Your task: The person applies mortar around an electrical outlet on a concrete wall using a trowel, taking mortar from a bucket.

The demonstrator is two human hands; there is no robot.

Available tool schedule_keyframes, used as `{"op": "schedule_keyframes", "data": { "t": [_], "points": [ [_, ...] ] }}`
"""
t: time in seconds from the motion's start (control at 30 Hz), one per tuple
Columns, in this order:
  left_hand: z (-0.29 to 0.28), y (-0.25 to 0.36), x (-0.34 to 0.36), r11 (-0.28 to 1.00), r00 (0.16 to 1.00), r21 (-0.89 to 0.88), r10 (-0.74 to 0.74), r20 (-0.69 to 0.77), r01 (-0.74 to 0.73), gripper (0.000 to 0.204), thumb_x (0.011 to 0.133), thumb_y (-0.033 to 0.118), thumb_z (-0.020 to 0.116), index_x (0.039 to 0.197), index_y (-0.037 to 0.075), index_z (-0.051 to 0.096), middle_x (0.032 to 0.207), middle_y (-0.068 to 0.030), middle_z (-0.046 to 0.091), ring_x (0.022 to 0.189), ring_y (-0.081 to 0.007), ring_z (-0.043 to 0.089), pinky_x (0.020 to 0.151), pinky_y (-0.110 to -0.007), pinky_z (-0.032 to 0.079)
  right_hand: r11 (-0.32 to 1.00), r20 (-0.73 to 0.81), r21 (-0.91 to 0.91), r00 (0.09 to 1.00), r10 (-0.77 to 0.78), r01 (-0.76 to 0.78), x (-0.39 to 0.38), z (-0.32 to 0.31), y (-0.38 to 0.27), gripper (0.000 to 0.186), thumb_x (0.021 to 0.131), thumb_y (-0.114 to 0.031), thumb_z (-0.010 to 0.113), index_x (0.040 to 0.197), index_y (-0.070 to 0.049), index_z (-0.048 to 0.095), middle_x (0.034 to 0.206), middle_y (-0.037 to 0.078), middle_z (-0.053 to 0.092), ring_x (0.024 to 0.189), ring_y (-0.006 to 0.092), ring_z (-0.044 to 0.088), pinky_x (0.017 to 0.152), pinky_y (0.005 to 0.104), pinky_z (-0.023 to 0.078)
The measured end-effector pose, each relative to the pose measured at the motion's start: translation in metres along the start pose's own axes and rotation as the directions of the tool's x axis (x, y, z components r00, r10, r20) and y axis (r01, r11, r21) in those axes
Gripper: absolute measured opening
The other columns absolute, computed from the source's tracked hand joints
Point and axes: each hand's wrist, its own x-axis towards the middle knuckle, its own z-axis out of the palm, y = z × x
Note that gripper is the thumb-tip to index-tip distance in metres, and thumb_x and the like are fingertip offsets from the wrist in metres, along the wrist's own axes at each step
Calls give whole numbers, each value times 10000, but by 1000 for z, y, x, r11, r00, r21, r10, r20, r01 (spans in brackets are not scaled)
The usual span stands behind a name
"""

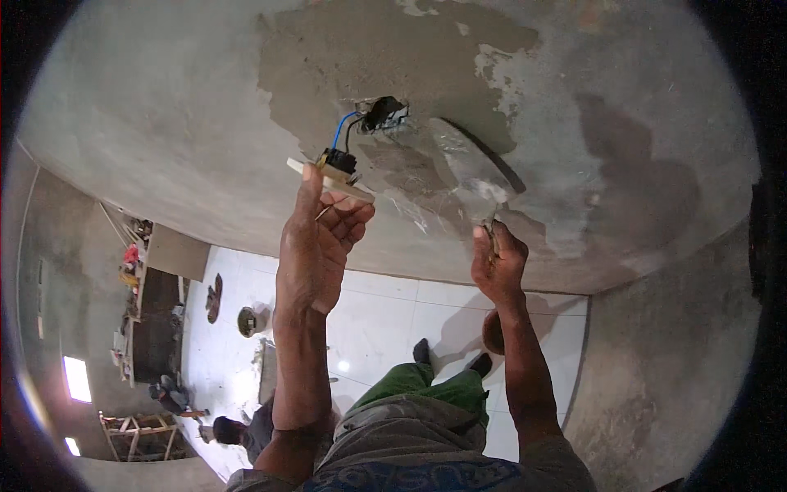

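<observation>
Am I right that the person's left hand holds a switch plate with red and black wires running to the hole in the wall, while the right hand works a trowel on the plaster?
Not quite: in the head view the wires are blue and black, not red. The rest stands: the left hand holds the switch plate near the wall hole, and the right hand works the trowel on the plaster.

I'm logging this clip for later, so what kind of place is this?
Probably a building interior under construction: a bare plastered wall with fresh patches, wires hanging from an open wall box, and wooden scaffolding on the tiled floor.
</observation>
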Motion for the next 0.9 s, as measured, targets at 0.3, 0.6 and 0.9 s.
{"op": "schedule_keyframes", "data": {
  "t": [0.3, 0.6, 0.9],
  "points": [
    [-8, -9, 16, 998, 998, -40, -36, 51, 38, 578, 934, 692, 634, 959, 115, 614, 898, -91, 655, 927, -204, 657, 887, -341, 472, 993, 50, 111, 998, 46, -51, 11, 8, -4, 242, 1048, -225, 606, 945, -11, 651, 610, -10, 477, 572, 62, 414, 520, 278, 380],
    [-14, -12, 18, 996, 984, -83, -29, 178, 45, 570, 929, 671, 663, 991, 106, 631, 911, -71, 666, 941, -200, 667, 888, -348, 475, 979, -184, 7, 962, 200, -202, 1, -53, 4, 357, 1066, -334, 556, 884, -35, 628, 626, 11, 532, 538, 100, 491, 504, 304, 410],
    [-16, -17, 22, 988, 996, -150, -9, 84, 21, 593, 882, 679, 713, 1002, 102, 643, 860, -57, 679, 891, -175, 666, 860, -318, 472, 885, 294, -454, 955, 37, 105, -10, 3, -15, 317, 1018, -321, 620, 1029, -4, 635, 734, 209, 655, 627, 392, 687, 601, 489, 550]
  ]
}}
